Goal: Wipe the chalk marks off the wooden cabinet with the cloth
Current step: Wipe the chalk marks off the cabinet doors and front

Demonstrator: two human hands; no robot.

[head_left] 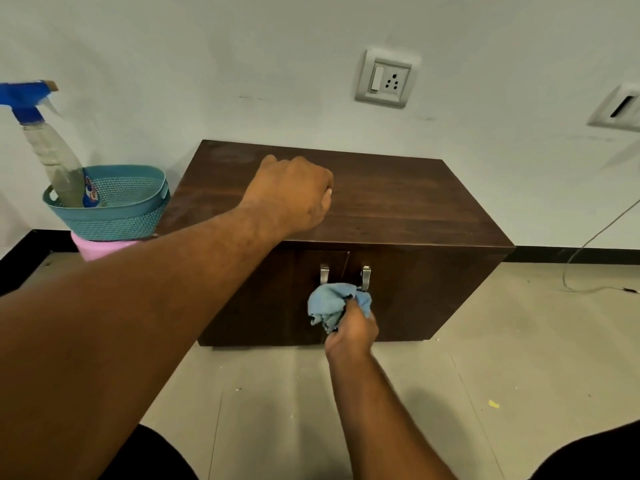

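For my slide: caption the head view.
Right hand holds a blue cloth before the cabinet doors; left hand rests on its top.

Cabinet (pixel 398 202) set against wall (pixel 242 64); basket (pixel 104 220) placed at left, spray bottle (pixel 52 150) inside; cloth (pixel 329 303) held before front, perhaps touching.

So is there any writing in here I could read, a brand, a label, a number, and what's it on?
No text here can be read.
Label on the spray bottle: a red and blue patch, too blurred to read.
On the socket: no lettering shows.
On the cabinet and the cloth: no lettering shows.
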